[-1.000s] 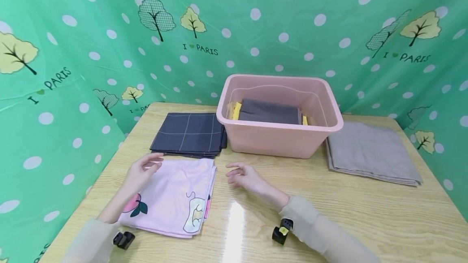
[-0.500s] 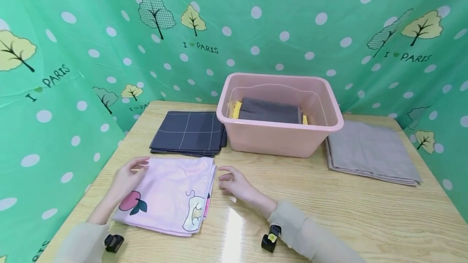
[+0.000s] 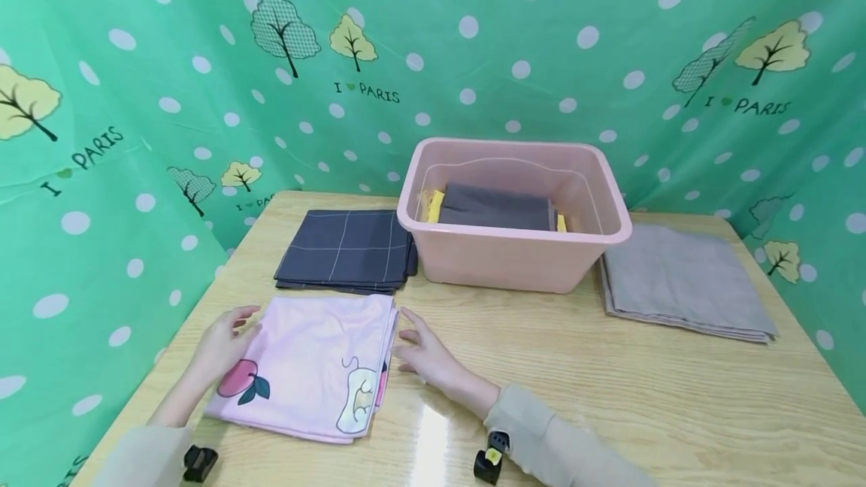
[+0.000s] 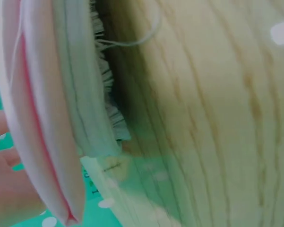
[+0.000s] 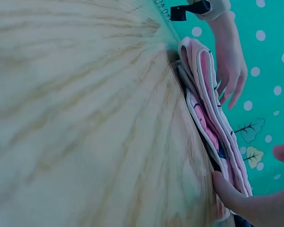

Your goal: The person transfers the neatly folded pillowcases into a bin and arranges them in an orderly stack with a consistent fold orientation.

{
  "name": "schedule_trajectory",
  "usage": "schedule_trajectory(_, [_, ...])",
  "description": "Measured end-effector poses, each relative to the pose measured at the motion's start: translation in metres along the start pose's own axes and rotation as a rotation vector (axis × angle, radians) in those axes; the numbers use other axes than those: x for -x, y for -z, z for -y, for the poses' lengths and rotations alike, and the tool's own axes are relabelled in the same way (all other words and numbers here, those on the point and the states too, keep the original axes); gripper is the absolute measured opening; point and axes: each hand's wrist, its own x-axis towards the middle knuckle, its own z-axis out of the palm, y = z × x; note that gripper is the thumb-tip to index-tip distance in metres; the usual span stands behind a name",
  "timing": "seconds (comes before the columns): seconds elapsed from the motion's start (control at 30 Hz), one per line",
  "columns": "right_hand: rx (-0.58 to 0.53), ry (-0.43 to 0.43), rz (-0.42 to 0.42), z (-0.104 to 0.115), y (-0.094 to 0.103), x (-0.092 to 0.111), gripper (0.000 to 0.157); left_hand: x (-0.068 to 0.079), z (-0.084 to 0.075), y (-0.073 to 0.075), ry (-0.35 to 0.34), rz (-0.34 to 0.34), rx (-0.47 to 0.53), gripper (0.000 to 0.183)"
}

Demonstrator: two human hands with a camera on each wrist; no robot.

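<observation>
A folded pink cloth [image 3: 307, 363] with a fruit print and a cartoon print lies at the front left of the table. By its left side is my left hand [image 3: 219, 352], fingers loosely bent and holding nothing. My right hand [image 3: 429, 363] is at the opposite side, fingertips right at the cloth's right edge, thumb and fingers spread. In the right wrist view, the right thumb [image 5: 229, 194] overlaps the stacked layers of the cloth [image 5: 208, 104]. The left wrist view shows the thick folded edge [image 4: 42, 104] partly hiding the left hand [image 4: 12, 189].
A pink plastic bin [image 3: 507, 258] holding a dark grey cloth [image 3: 497, 207] and something yellow [image 3: 433, 205] stands at the back. Left of it lies a folded navy checked cloth [image 3: 345, 246]. A folded grey cloth [image 3: 683, 280] is on the right. A green curtain [image 3: 379, 126] surrounds the wooden table [image 3: 541, 352].
My left hand has shifted left and slightly down, from over the pink cloth to its left side. My right hand has moved left and down to the cloth's right edge.
</observation>
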Motion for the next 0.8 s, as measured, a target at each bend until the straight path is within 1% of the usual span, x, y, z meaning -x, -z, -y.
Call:
schedule_trajectory(0.17, [-0.031,-0.019,0.026,0.006,-0.004,0.004,0.070,0.001,0.000,0.000,0.016,0.082,-0.010,0.038])
schedule_trajectory(0.3, [-0.066,-0.034,0.023,0.004,-0.006,0.003,0.072,0.003,-0.001,0.000,0.020,0.130,-0.025,0.037])
schedule_trajectory(0.33, [-0.075,-0.038,0.020,0.000,-0.006,0.001,0.073,0.003,-0.001,0.000,0.022,0.138,-0.028,0.037])
schedule_trajectory(0.53, [-0.069,-0.054,-0.010,-0.002,-0.011,0.003,0.069,0.002,-0.002,-0.001,0.035,0.169,-0.009,0.036])
schedule_trajectory(0.8, [-0.041,-0.038,-0.020,0.000,-0.012,0.006,0.061,0.002,0.004,0.000,0.042,0.176,0.030,0.033])
